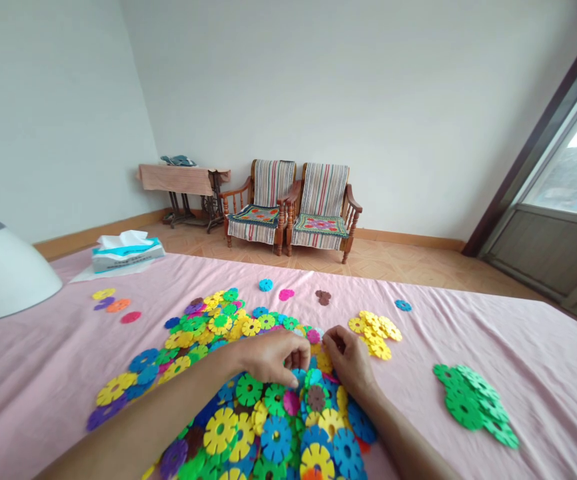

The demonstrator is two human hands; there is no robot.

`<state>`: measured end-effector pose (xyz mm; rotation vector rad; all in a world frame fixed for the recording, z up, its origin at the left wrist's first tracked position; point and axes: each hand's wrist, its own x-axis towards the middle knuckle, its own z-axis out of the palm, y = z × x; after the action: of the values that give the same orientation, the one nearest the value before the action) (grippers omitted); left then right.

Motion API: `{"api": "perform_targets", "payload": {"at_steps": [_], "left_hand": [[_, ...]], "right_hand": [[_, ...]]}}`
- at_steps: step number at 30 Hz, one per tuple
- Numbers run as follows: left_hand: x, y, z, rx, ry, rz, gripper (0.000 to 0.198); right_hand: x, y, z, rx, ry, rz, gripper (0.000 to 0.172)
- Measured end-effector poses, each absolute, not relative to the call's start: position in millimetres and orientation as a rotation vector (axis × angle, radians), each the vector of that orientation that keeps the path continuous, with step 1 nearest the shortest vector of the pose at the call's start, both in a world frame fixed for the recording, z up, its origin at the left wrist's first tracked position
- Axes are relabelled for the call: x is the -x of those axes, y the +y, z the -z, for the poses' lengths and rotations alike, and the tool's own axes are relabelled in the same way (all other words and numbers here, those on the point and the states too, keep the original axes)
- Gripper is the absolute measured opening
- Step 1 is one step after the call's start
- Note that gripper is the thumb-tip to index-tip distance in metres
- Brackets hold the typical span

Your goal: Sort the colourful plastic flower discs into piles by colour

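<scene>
A large heap of colourful plastic snowflake discs (275, 437), notched round the rim, covers the middle of the pink cloth. My left hand (275, 353) is over the heap with its fingers curled in and the thumb bent below them, close to blue discs. What its fingertips hold, if anything, is hidden. To its right, my right hand (349, 360) is closed, thumb and fingers bent together, at the heap's right edge. A magenta disc (313, 336) shows just left of its fingertips. Whether a disc is in that pinch I cannot make out.
Yellow discs (375, 330) and green discs (473, 400) lie in separate groups on the right. Single discs, such as a blue one (403, 305), lie farther back. A tissue box (128, 253) and a white rounded object (5, 273) stand left. Two armchairs (318, 213) are beyond.
</scene>
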<state>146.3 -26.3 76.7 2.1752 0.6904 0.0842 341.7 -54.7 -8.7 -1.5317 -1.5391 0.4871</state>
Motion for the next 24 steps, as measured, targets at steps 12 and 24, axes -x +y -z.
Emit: {"api": "perform_targets", "payload": {"at_steps": [12,24], "left_hand": [[-114,75,-59,-1.683,1.518,-0.839,0.021],[-112,142,-23,-1.345,1.914,-0.915,0.031]], "right_hand": [[-343,-54,13,1.527,-1.541,-0.513,0.025],[-341,-56,9,1.549,-1.542,-0.528,0.027]]}}
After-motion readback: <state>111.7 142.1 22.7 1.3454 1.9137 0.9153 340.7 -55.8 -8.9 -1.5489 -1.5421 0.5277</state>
